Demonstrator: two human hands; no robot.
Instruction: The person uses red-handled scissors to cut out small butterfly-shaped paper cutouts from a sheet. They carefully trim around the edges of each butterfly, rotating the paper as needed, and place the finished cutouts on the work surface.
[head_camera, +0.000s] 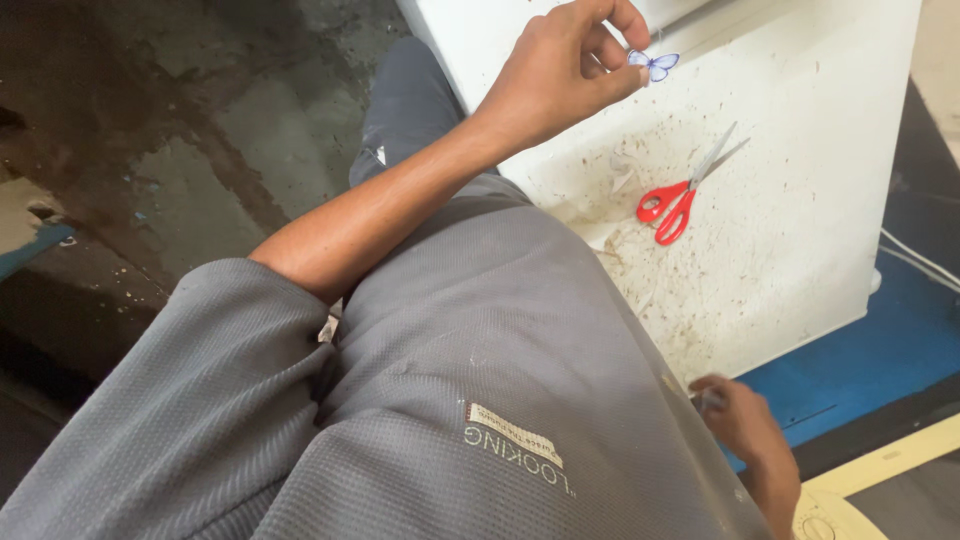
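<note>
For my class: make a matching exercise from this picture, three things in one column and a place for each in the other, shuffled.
Things:
1. butterfly cutout
2. red scissors
3. right hand

Places:
A. lying on the stained white surface
B. low down, beside the grey shirt
C. pinched by the left hand

Pairs: 1-C, 2-A, 3-B

The person wears a grey waffle-knit shirt (470, 340) with short sleeves, carrying a small sewn label with pale lettering at lower centre of the frame; dark trousers (405, 100) show at upper centre.
</note>
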